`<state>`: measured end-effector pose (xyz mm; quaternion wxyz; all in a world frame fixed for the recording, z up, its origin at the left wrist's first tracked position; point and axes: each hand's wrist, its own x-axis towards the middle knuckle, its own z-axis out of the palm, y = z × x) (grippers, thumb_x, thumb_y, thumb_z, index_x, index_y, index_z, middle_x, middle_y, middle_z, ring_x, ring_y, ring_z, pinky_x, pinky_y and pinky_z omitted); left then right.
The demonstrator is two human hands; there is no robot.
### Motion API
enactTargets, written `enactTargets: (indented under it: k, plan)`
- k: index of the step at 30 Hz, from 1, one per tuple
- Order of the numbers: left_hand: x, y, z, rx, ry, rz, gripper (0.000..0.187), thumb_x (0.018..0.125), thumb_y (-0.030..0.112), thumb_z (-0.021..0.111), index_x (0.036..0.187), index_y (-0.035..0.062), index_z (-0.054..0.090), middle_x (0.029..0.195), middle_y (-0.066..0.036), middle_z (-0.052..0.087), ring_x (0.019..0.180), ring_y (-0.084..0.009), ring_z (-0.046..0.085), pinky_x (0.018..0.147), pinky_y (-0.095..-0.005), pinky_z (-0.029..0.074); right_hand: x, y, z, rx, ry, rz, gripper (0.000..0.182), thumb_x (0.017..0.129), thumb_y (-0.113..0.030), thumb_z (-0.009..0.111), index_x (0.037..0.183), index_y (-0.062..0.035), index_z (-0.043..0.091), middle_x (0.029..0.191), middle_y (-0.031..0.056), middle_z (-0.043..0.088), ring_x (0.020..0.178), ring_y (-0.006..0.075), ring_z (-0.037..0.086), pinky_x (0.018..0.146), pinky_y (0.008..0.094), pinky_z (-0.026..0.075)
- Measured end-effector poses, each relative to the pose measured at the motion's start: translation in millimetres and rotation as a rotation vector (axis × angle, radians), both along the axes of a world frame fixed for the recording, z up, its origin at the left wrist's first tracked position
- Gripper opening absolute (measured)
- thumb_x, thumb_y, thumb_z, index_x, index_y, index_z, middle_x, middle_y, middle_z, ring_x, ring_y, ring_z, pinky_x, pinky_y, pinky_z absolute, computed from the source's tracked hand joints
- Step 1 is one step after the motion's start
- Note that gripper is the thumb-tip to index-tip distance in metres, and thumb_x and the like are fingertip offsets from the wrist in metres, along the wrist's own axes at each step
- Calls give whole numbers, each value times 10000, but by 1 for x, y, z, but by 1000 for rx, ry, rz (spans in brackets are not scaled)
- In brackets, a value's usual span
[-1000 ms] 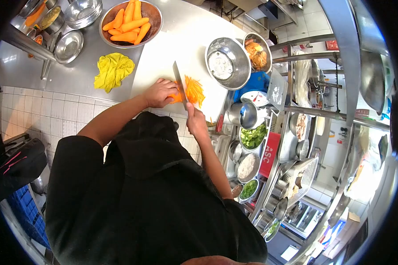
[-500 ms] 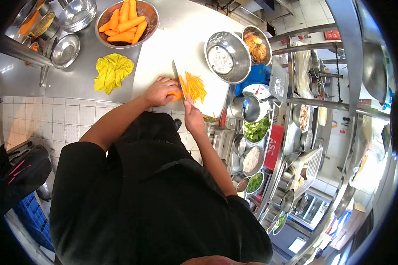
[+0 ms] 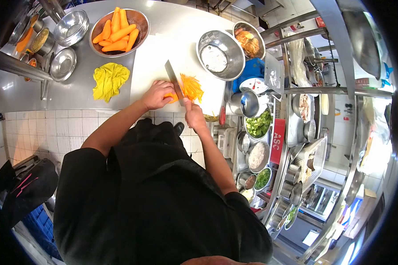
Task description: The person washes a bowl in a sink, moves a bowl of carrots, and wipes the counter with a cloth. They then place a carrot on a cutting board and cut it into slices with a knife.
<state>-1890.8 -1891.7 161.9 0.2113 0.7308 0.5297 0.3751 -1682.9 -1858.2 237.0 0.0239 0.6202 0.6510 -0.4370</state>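
Note:
On the white cutting board, my left hand presses down on a piece of carrot, its fingers bent over it. My right hand is closed round the handle of a kitchen knife with a broad blade. The blade slants away from me, its edge area beside the carrot piece and the left fingertips. A loose heap of carrot strips lies just right of the blade. How much carrot is under my left hand is hidden.
Whole peeled carrots fill a perforated bowl at the back left. A yellow cloth lies left of the board. Right of it stand a metal colander, a blue item, a small pot and bowls of chopped greens.
The whole view has shifted slightly. The knife blade now leans further left, and less of the carrot piece shows. Both hands keep their holds.

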Motion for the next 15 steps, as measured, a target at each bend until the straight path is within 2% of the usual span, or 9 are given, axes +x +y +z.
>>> enactTargets:
  k: [2, 3, 5, 7, 11, 13, 15]
  plan:
    - [-5, 0, 1, 64, -24, -12, 195, 805, 166, 684, 977, 78, 655, 1124, -73, 619, 1100, -295, 540, 1013, -453, 349, 0, 4, 34, -204, -8, -105, 673, 1032, -538, 337, 1125, 46, 660, 993, 349, 654, 991, 492, 630, 871, 522, 490]
    - [-7, -1, 2, 93, -38, -18, 189, 806, 163, 684, 971, 77, 653, 1115, -74, 618, 1094, -294, 539, 1012, -454, 349, 4, 6, 31, -205, -17, -111, 679, 1033, -538, 337, 1160, 51, 650, 1000, 346, 655, 1017, 481, 631, 896, 494, 486]
    - [-13, -7, 0, 54, -16, -46, 184, 808, 156, 676, 973, 78, 650, 1117, -79, 612, 1100, -296, 533, 1014, -453, 348, 15, 6, 3, -76, 22, -61, 677, 1034, -536, 339, 1173, 51, 645, 1029, 353, 645, 1053, 482, 614, 919, 488, 473]
    - [-14, -9, 0, 27, 12, -74, 190, 811, 151, 666, 985, 80, 645, 1125, -84, 603, 1113, -301, 523, 1011, -455, 346, 17, 1, 4, 2, 41, -32, 675, 1034, -535, 341, 1183, 51, 641, 1055, 361, 634, 1086, 483, 597, 940, 485, 461]
    - [-15, -6, 3, 5, 103, -92, 219, 817, 149, 639, 1027, 90, 628, 1161, -95, 584, 1150, -315, 498, 994, -463, 339, 4, -20, 33, 42, 20, -7, 668, 1033, -535, 345, 1197, 44, 636, 1096, 369, 614, 1138, 487, 563, 970, 485, 442]
    - [-13, -7, 1, 1, 142, -89, 225, 821, 155, 629, 1038, 96, 620, 1175, -99, 578, 1162, -318, 490, 984, -466, 336, 5, -23, 30, 21, -11, 29, 648, 1035, -528, 346, 1208, 25, 637, 1104, 358, 617, 1144, 495, 555, 974, 488, 438]
    - [-13, -4, 0, 3, 169, -90, 225, 825, 164, 624, 1041, 101, 614, 1180, -102, 575, 1169, -318, 487, 974, -468, 333, 7, -30, 31, 131, 23, 65, 653, 1036, -526, 339, 1182, 30, 647, 1086, 360, 620, 1132, 501, 557, 970, 498, 439]
